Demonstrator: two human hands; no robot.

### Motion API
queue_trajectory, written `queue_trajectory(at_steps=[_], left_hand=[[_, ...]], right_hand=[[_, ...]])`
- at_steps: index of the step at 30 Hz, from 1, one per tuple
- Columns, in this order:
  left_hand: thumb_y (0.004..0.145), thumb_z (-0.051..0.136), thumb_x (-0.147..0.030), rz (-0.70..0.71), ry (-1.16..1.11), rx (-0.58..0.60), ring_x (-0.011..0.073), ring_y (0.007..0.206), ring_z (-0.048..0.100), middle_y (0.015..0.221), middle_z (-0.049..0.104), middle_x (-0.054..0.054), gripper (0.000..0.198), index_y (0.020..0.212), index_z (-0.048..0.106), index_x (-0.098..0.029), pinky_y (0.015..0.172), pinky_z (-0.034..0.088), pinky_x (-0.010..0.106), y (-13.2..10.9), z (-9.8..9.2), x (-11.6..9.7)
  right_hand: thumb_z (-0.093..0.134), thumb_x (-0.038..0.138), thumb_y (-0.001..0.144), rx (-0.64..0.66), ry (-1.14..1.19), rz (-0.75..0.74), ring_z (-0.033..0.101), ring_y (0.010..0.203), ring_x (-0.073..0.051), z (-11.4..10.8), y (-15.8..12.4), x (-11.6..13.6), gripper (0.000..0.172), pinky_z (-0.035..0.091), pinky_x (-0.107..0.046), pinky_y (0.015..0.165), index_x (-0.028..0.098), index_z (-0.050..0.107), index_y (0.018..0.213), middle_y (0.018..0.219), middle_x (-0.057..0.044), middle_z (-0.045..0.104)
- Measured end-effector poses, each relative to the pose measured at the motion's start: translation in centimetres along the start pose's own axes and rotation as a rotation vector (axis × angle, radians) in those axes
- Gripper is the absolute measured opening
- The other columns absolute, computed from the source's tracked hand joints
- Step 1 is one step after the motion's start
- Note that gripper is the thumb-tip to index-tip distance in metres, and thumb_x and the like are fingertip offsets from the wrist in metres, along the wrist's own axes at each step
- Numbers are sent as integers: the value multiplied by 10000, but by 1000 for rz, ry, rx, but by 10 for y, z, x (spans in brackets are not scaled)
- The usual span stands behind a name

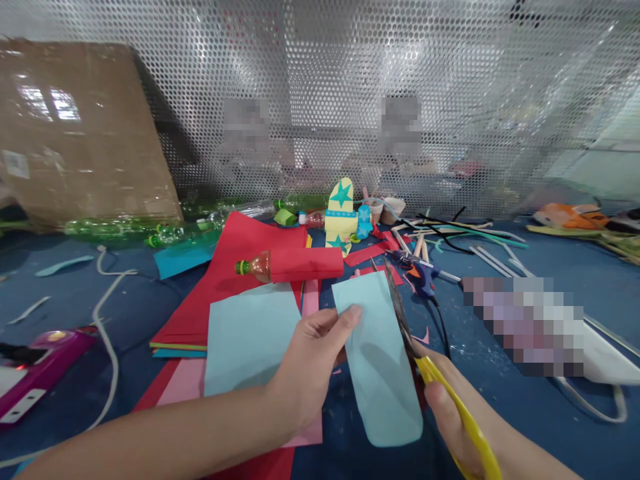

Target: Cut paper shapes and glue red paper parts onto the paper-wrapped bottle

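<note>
left hand (310,360) pinches light-blue paper strip (380,360) | right hand (450,413) grips yellow scissors (430,367) at strip's edge

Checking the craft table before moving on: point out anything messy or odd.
Paper offcuts lie scattered on the blue table. The left hand pinches a light blue paper piece, and the right hand holds yellow-handled scissors against its edge.

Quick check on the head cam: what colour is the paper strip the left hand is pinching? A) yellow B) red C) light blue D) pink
C: the left hand pinches a light blue paper strip by its upper edge, while the right hand works yellow-handled scissors along its right side.
</note>
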State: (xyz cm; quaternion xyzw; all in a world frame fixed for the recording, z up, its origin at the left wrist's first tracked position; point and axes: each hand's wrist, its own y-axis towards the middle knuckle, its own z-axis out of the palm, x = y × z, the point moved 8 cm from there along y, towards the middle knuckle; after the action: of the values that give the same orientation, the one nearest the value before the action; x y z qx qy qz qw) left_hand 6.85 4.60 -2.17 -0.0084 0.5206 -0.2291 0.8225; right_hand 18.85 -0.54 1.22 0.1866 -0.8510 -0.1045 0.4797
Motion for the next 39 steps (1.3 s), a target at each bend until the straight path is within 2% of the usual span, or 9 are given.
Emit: queue_trajectory(at_steps=[4, 10, 15, 19, 22, 27, 35, 39], left_hand=[[696, 751, -466, -5, 28, -3, 123, 551, 524, 540, 539, -23, 357, 585, 606, -159, 572, 438, 260, -1, 0, 1], [699, 744, -475, -8, 43, 7, 135, 579, 555, 554, 546, -19, 363, 590, 608, -157, 629, 476, 280, -1, 2, 1], [692, 750, -479, -19, 34, 11, 129, 580, 546, 540, 521, -28, 375, 581, 594, -156, 647, 491, 282, -1, 1, 2], [691, 752, -481, -38, 24, 27, 124, 602, 550, 563, 520, -29, 394, 575, 566, -153, 677, 507, 286, -1, 2, 3], [676, 759, -492, -43, 23, 28, 124, 608, 555, 570, 517, -30, 411, 572, 550, -153, 691, 517, 293, -1, 3, 3], [685, 750, -499, -42, 33, 27, 125, 606, 563, 573, 529, -27, 417, 566, 543, -157, 653, 503, 270, 0, 3, 3], [669, 757, -500, 9, 58, -17, 119, 517, 538, 514, 534, -24, 390, 559, 592, -163, 536, 443, 243, 3, -1, -3], [691, 740, -495, 30, 110, -35, 108, 486, 504, 496, 510, -28, 373, 580, 616, -161, 489, 401, 228, 4, -3, -5]], right_hand=[[240, 709, 880, 12, 50, 14, 677, 615, -240, 1, 0, 2, 716, 565, -306, 544, 197, 609, 1219, 881, -90, 742], [249, 727, 866, -8, 67, 71, 640, 566, -220, 0, -1, 0, 722, 532, -290, 506, 190, 661, 1116, 843, -80, 729], [231, 741, 857, 31, 63, 91, 611, 545, -218, 2, -3, -6, 732, 496, -274, 461, 198, 657, 1100, 690, -51, 683], [234, 741, 857, 18, 65, 103, 611, 566, -214, 2, -4, -8, 728, 500, -275, 482, 196, 660, 1084, 813, -69, 712], [236, 714, 876, 17, 60, 102, 605, 574, -212, 2, -4, -9, 707, 495, -274, 494, 182, 662, 1063, 772, -63, 697], [197, 745, 860, 24, 67, 133, 551, 546, -185, 2, -4, -10, 747, 455, -264, 476, 164, 665, 894, 663, -51, 627], [221, 858, 750, 65, 170, 272, 393, 434, -117, 6, -6, -16, 709, 335, -224, 357, 205, 486, 671, 476, 30, 402], [229, 867, 736, 94, 192, 316, 336, 399, -99, 8, -9, -19, 679, 294, -225, 324, 223, 410, 622, 470, 35, 384]])
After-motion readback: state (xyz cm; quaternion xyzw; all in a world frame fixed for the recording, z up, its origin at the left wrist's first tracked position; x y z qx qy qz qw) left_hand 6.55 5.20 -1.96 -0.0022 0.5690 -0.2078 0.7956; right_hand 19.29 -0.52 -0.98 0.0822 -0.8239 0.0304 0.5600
